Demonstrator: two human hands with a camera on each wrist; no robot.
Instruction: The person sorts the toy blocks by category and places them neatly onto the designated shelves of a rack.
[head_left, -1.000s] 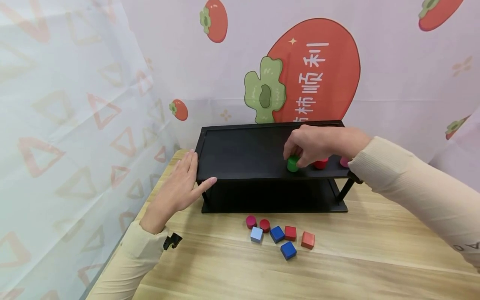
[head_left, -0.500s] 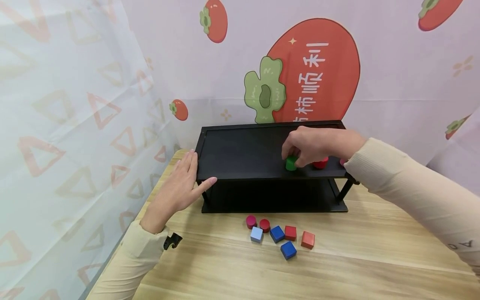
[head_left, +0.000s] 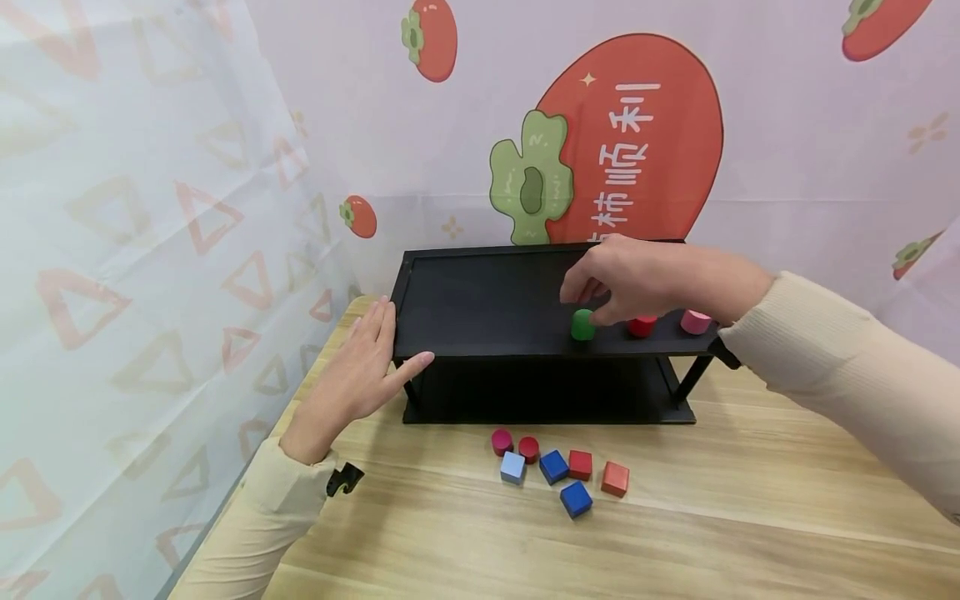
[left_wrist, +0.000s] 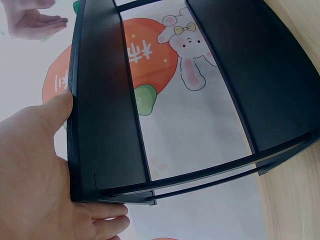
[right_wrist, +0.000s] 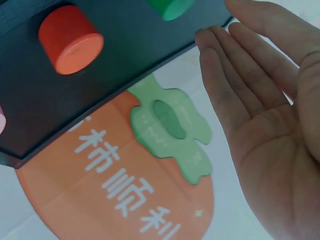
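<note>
A two-tier black shelf (head_left: 480, 308) stands on the wooden table. On its top board, along the front edge, a green cylinder block (head_left: 582, 326), a red cylinder block (head_left: 642, 326) and a pink cylinder block (head_left: 695, 322) form a row. My right hand (head_left: 637, 279) hovers just over the green block, its fingers loosened. In the right wrist view a gap shows between my fingertips and the green block (right_wrist: 171, 7). My left hand (head_left: 352, 375) rests on the shelf's left end, fingers straight along the side and thumb (left_wrist: 59, 110) against the front edge.
In front of the shelf lie loose blocks: a magenta cylinder (head_left: 502, 442), a red cylinder (head_left: 528, 450), a light blue cube (head_left: 513, 468), two dark blue cubes (head_left: 576, 500), a red cube (head_left: 580, 465) and an orange-red cube (head_left: 616, 479). Printed cloth hangs behind and left.
My right hand has let go of the green block and lifted slightly, after nudging it a little left. The pink block shows more fully now. My left hand has stayed in place.
</note>
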